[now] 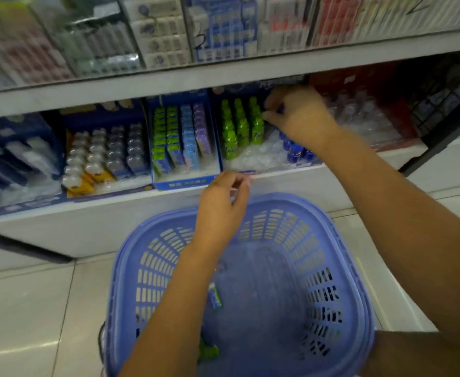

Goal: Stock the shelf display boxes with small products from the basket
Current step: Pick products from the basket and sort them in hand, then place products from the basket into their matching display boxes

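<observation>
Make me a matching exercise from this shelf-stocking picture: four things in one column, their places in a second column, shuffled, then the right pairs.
Things
1. right hand
2. left hand
3. green bottles
4. small green-and-blue packet

Places
A. lying on the bottom of the purple basket
B. standing in rows inside a blue display box on the shelf
C. above the basket's far rim, in front of the shelf edge
D. reaching into the display box, right of the green rows

Pairs: 1-D, 2-C, 3-B, 4-A
</observation>
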The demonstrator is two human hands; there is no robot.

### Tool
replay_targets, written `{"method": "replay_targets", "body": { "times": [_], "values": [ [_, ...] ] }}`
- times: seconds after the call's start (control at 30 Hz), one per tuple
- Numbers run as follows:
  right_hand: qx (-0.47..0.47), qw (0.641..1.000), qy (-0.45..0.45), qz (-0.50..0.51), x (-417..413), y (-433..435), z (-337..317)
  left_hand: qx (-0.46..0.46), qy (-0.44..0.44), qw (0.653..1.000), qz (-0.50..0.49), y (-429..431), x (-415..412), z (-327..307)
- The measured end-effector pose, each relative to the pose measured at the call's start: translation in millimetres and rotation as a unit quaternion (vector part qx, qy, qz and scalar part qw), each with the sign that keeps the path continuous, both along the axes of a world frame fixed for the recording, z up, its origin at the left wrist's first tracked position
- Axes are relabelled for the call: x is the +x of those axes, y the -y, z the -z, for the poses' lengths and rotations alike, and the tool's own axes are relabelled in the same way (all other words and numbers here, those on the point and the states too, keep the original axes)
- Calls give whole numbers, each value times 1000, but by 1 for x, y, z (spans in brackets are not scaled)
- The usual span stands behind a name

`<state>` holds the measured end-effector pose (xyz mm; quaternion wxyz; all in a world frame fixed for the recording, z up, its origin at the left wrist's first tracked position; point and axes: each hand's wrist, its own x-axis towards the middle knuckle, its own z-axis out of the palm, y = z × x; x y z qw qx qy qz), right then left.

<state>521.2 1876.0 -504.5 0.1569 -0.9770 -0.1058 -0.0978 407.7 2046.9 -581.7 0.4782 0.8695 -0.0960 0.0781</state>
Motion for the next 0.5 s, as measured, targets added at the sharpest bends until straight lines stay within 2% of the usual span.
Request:
{"method": "replay_targets", "body": {
  "times": [0.07,0.13,0.2,0.3,0.37,0.5],
  "values": [
    [37,996,-68,-52,-37,-7,3,30,-77,997,-11,-15,-7,12],
    [8,978,-184,-103,-68,-21,22,118,-180,976,2,-30,-15,32],
    [-19,946,-295,-135,-90,-41,54,223,-281,932,47,-47,-27,53],
    [-31,899,-412,-142,-115,-67,120,332,-417,833,147,-77,-52,87],
    [-49,877,-457,-139,-131,-79,164,379,-464,784,163,-94,-67,108],
    [-20,870,-481,-108,-157,-92,232,435,-504,734,139,-111,-78,144]
  ]
}}
